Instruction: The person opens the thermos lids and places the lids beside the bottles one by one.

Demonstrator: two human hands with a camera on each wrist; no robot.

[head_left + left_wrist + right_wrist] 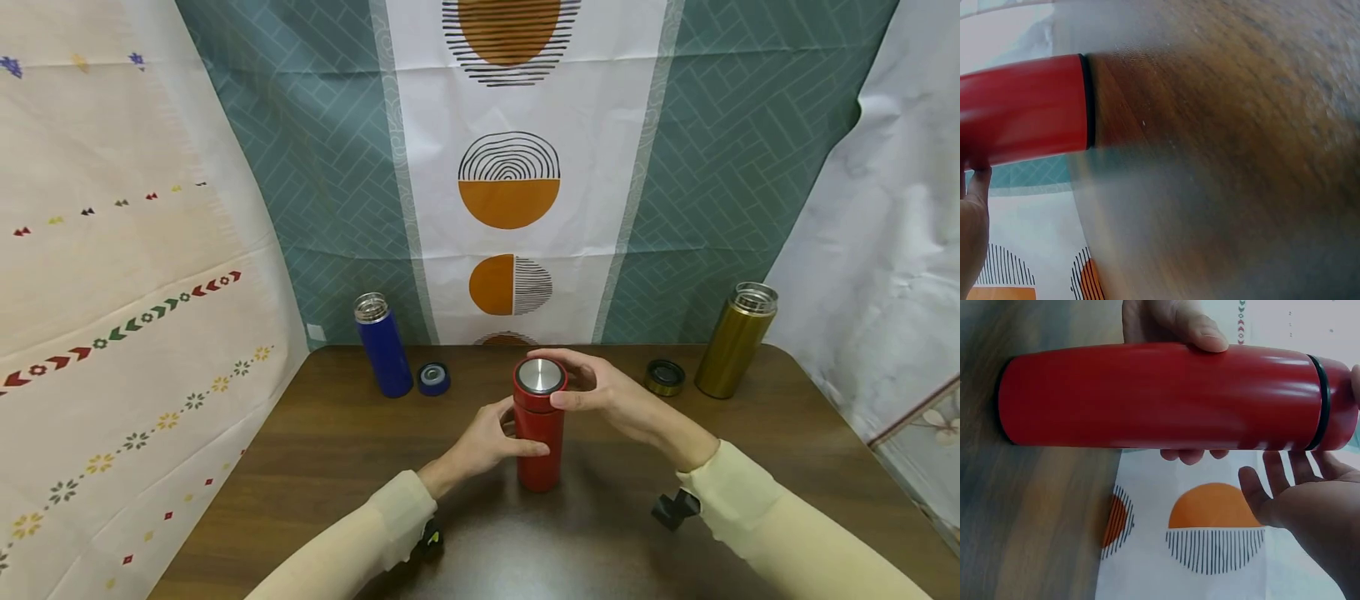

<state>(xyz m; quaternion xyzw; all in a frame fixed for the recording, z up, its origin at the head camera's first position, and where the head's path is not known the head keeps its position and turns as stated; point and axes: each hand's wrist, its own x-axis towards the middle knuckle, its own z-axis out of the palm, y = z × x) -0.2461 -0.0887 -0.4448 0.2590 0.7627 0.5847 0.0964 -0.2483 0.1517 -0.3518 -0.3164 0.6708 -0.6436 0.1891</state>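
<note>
A red vacuum flask (538, 454) stands upright on the brown table, with its lid (542, 377), a red ring with a silver top, in place. My left hand (487, 442) grips the body from the left; in the right wrist view its thumb lies along one side, and fingertips show beyond the other. At the top, my right hand (600, 387) holds the lid between thumb and fingers, the index finger reaching round behind. The black-rimmed base of the flask (1022, 112) meets the table in the left wrist view.
At the back left, an uncapped blue flask (386, 354) stands beside its blue lid (433, 379). An uncapped gold flask (735, 342) stands at the back right, its lid (664, 377) to its left. Patterned cloth (330, 167) hangs behind the table (315, 467).
</note>
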